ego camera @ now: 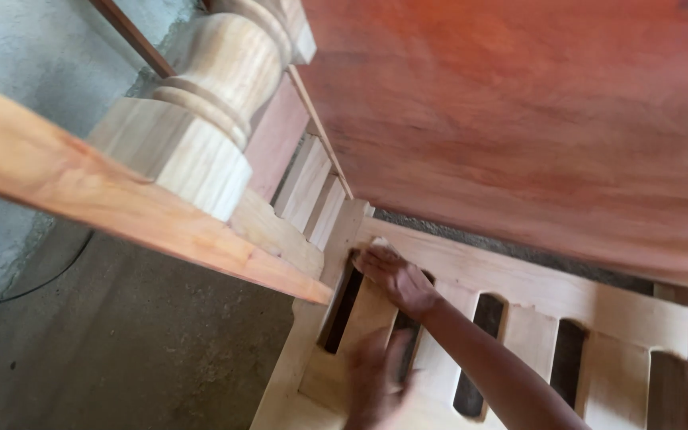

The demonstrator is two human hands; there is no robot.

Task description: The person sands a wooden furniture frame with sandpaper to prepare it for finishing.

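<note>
Blurred at the bottom edge, the left hand [377,381] lay flat on the slatted wooden panel [519,318], seemingly steadying it; whether its fingers gripped anything could not be told. Further up that panel, the right hand [396,277] stretched forward with arm extended, palm down, fingers pressed on what looked like a small pale piece [378,244] near the panel's top corner, probably to rub the wood. Above the panel rose a reddish board [535,119]; left of it stood a turned post [201,103].
</note>
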